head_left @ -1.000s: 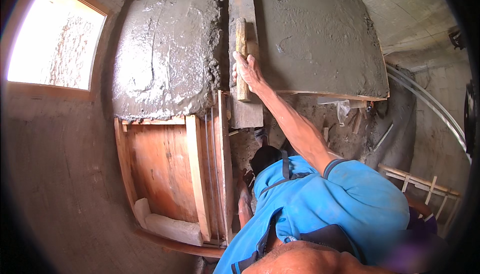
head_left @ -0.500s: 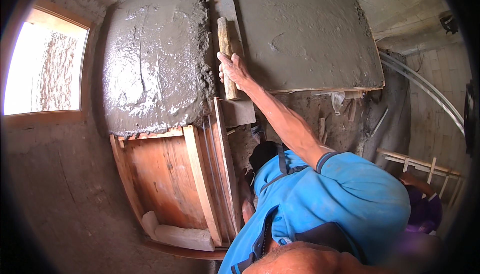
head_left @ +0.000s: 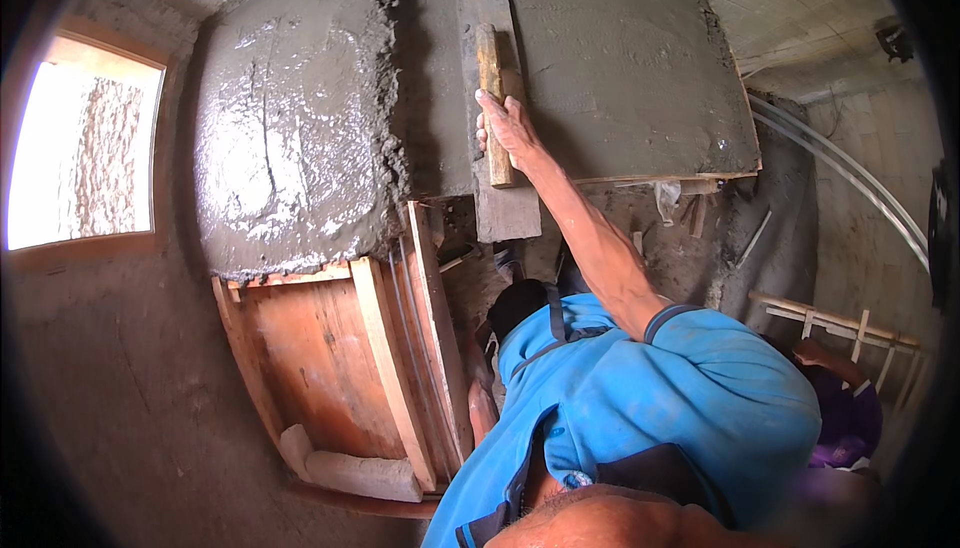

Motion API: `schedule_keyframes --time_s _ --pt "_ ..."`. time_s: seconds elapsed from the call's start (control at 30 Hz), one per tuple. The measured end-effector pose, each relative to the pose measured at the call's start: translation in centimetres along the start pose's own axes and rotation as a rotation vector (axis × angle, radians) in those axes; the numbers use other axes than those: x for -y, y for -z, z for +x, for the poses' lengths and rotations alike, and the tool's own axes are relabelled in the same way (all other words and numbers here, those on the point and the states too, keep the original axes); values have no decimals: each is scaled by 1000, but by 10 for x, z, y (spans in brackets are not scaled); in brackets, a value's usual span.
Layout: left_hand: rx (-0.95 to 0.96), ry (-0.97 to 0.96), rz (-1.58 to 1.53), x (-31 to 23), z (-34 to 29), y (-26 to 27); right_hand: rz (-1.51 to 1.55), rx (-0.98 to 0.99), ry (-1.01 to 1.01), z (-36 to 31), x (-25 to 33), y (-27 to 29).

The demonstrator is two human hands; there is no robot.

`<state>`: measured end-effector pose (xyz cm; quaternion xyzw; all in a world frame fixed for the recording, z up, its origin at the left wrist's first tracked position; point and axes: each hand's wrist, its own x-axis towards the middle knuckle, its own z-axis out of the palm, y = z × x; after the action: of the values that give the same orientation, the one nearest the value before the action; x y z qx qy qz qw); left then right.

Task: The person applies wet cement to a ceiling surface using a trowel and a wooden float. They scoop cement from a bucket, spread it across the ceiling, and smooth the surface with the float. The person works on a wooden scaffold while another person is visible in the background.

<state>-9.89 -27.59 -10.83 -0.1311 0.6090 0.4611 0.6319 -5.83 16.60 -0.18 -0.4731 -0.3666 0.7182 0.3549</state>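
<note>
Rough concrete room, bright window opening [head_left: 85, 153] on my left, wet grey plaster [head_left: 290, 138] spread across the wall corner ahead, wooden formwork [head_left: 340, 368] leaning below it. Change since a second ago: the view has tipped, the wall sits lower and larger in frame, and the wooden float [head_left: 492, 98] with my right hand [head_left: 508, 128] reads higher up the flat panel than before; I judge the stroke is running upward, so smoothing is mid-pass. Right grip is closed around the float's wooden handle, palm pressing the board flat against the plaster. Left hand not visible, can't report it. Float is a long pale board, upright, smeared with grey mix, lying just right of the rough ridge where the two plaster faces meet. Left face looks glossy and wet with a vertical gouge; right face is duller and already flatter. Another person's arm shows at lower right near a wooden rack [head_left: 830, 323].
</note>
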Motion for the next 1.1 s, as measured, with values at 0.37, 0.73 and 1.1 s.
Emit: schedule_keyframes --time_s 0.37,0.73,1.1 --pt "247 -193 -46 -86 20 -130 -28 -113 12 -9 39 111" --pt "383 -289 -382 -150 27 -242 -68 -168 21 -21 76 214" --pt "436 -298 -462 -145 22 -239 -30 -100 23 -52 111 218"
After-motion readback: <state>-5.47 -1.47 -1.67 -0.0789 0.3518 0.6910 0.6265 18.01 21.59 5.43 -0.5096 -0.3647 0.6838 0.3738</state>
